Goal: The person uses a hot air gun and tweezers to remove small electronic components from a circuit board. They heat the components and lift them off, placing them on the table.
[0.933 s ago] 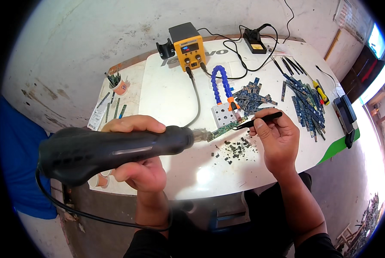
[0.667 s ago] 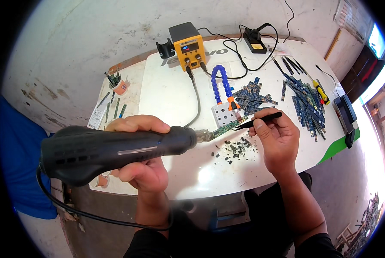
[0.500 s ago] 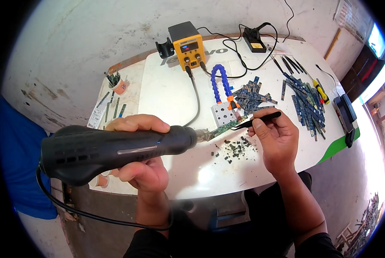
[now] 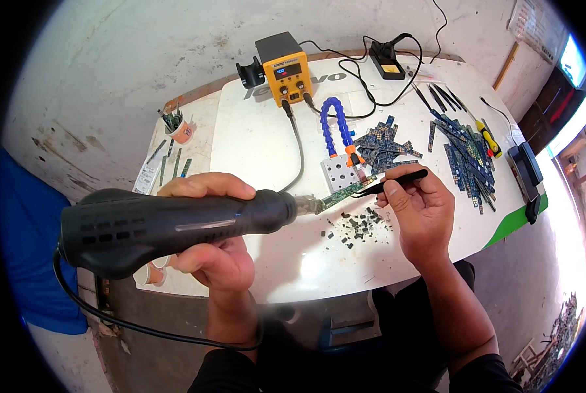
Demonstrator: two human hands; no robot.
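Draws the black hot-air gun (image 4: pixel 168 223) slightly back to the left since the earlier frame, while keeping the black tweezers (image 4: pixel 411 177) almost in place. Wraps the left hand (image 4: pixel 227 265) around the gun, clamped on its body with digits above and below. Pinches the tweezers between thumb and fingers of the right hand (image 4: pixel 427 219), tips aimed left at the green circuit strip (image 4: pixel 340 196). Has that strip just left of the right hand and right of the left hand, beside the nozzle, apparently gripped at its far end by the clip on the blue flexible arm (image 4: pixel 324 128). Cannot tell, at so small a size, any contact between tips and strip

For doing it well, best to hold the nozzle steady, near the strip without bumping it, and to angle the air away from the right fingers. Worth touching only lightly with the tips, for fear of bending the strip or twisting it in the clip. Also worth sparing the loose dark chips (image 4: pixel 358 229), left of the right hand and nearer the body, from stray airflow. Mind the black cable (image 4: pixel 142 333) below the left hand, liable to tug on the gun
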